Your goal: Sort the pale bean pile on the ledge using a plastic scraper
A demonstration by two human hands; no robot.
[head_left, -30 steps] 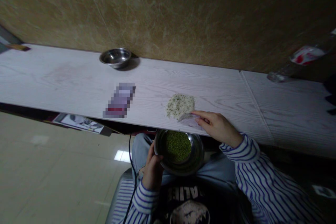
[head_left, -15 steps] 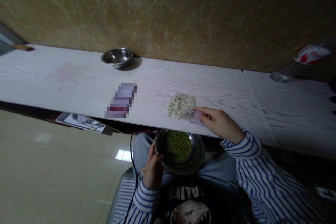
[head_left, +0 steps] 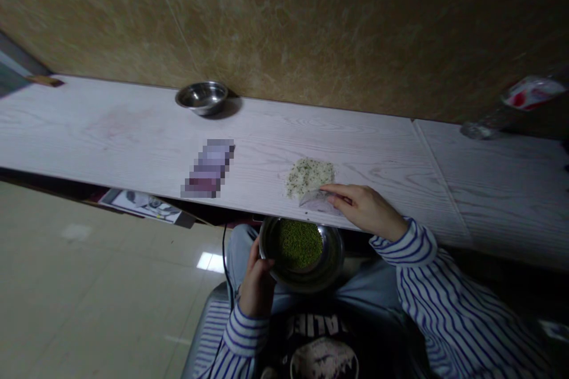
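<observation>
My left hand (head_left: pixel 256 283) grips the rim of a steel bowl (head_left: pixel 332 266) resting on my lap. The bowl holds a mound of green mung beans (head_left: pixel 297 244). My right hand (head_left: pixel 367 208) is at the table's front edge, pinching a translucent plastic piece (head_left: pixel 317 202). That piece touches the lower edge of a flat pile of white grains flecked with dark green (head_left: pixel 309 177), lying on the table.
A white wood-grain table (head_left: pixel 111 136) runs across the view in front of a brown marbled wall. On it stand a small steel bowl (head_left: pixel 202 98) and a pixelated flat packet (head_left: pixel 208 169). A plastic bottle (head_left: pixel 482 129) lies far right. Tiled floor shows at left.
My right hand has shifted slightly, with the translucent piece still in its fingers beside the pile. The left hand and bowl stay about the same, while the whole view drifts a little.
</observation>
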